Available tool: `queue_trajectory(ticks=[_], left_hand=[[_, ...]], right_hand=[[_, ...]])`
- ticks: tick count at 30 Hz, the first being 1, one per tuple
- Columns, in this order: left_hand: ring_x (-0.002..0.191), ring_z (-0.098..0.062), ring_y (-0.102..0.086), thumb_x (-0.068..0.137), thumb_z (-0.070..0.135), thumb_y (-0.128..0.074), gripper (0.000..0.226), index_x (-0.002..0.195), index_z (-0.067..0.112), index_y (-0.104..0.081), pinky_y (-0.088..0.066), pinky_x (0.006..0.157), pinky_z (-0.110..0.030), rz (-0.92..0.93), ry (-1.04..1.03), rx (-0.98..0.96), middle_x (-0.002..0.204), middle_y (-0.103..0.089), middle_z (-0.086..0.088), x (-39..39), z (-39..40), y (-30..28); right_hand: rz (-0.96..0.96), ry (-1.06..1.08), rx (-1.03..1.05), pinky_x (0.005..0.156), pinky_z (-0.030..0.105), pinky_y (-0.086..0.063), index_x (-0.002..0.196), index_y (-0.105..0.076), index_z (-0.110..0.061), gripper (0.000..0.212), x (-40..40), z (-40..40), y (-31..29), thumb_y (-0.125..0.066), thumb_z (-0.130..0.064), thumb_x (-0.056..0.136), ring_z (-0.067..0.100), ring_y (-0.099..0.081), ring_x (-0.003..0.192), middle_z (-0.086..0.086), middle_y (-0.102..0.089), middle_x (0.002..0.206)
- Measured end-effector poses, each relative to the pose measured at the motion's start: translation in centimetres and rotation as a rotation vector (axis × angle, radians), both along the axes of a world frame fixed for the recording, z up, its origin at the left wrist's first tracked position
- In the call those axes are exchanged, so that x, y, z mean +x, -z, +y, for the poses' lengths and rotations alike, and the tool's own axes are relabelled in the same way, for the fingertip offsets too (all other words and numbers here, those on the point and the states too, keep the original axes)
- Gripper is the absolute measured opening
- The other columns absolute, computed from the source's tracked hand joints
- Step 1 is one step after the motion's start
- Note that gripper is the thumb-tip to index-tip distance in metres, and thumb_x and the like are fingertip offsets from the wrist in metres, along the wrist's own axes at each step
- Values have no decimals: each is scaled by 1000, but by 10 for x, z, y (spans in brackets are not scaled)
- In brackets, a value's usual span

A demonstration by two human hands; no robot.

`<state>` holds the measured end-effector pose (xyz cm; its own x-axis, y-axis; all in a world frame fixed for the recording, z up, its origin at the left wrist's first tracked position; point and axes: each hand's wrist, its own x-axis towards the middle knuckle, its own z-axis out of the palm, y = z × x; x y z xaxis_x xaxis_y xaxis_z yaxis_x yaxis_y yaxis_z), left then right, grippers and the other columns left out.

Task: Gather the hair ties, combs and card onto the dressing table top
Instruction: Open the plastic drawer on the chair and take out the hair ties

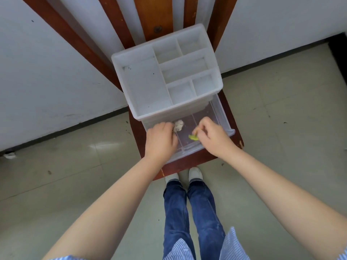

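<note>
A white plastic organiser [144, 87] with several open top compartments stands on a brown wooden chair seat [187, 164]. Its clear bottom drawer [216, 113] is pulled out towards me. My left hand [161, 139] reaches into the drawer's left section and pinches a fluffy whitish hair tie [179, 125]. My right hand [212, 136] is in the right section, fingers closed on a yellow-green hair tie [193, 137]. No comb or card shows in view.
The chair back's wooden slats [150, 17] rise behind the organiser against a white wall. Pale floor tiles [281, 113] surround the chair. My legs in blue jeans and white shoes [195, 174] stand right at the seat's front edge.
</note>
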<state>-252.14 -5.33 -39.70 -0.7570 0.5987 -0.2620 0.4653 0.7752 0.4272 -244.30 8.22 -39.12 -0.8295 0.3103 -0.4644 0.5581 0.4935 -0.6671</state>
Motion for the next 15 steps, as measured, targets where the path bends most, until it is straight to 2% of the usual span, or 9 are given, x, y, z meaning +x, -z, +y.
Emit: queue_trajectory(ticks=[1,3,4,6,8,10,11,13,15], left_hand=[[76,-34,-58,82,2,-51,9,84,2,-60,-40,64,-37,-28,-57,84,78,-65,-16,4,-3,-8],[72,-33,-56,83,-3,-51,9,84,0,-59,-34,61,-32,-88,-97,176,72,-61,-15,15,-12,-20],[73,-32,-56,84,-4,-51,9,84,-1,-59,-33,63,-31,-102,-73,185,73,-62,-17,22,-17,-23],[74,-34,-57,85,-2,-52,9,83,-2,-60,-32,63,-29,-112,-3,156,76,-66,-19,34,-27,-25],[75,-34,-58,85,-1,-53,10,82,-1,-62,-32,64,-28,-115,6,133,76,-67,-19,43,-36,-23],[76,-34,-58,85,-1,-53,10,82,-1,-63,-32,64,-28,-108,-26,128,77,-68,-18,48,-42,-24],[77,-35,-58,85,0,-52,11,83,-1,-63,-32,64,-28,-100,-37,120,78,-68,-18,50,-44,-25],[80,-35,-58,86,1,-52,12,88,0,-64,-38,65,-33,-75,-32,97,81,-69,-18,50,-47,-30],[82,-37,-59,86,0,-53,14,94,-1,-65,-45,71,-39,-34,-8,75,84,-70,-18,46,-50,-36]], right_hand=[[-2,110,-174,71,39,-52,70,-41,-19,28,10,-3,-8,-43,-3,93,30,-63,80,3,-65,75],[-2,265,-355,56,13,-51,65,-37,-23,39,34,-6,-20,-40,5,92,5,-63,57,-8,-59,55],[-21,312,-399,53,5,-48,65,-38,-22,40,46,-8,-22,-38,8,91,-4,-59,48,-6,-58,46],[-110,330,-425,52,4,-48,66,-39,-21,38,64,-14,-22,-36,7,92,-3,-55,44,-4,-56,39],[-228,313,-364,50,11,-46,67,-41,-23,35,77,-21,-16,-38,0,94,6,-50,46,-4,-51,47],[-335,289,-259,52,17,-42,81,-51,-19,17,82,-26,-9,-44,-12,95,12,-50,59,-2,-52,62],[-393,239,-213,60,22,-44,97,-55,-13,10,81,-29,-8,-47,-17,95,16,-53,72,0,-57,75],[-484,83,-115,86,31,-45,121,-49,-3,31,72,-35,-8,-48,-20,95,25,-56,103,11,-61,109],[-510,-43,18,102,38,-39,126,-46,-4,33,57,-42,-8,-44,-15,95,30,-54,113,15,-61,120]])
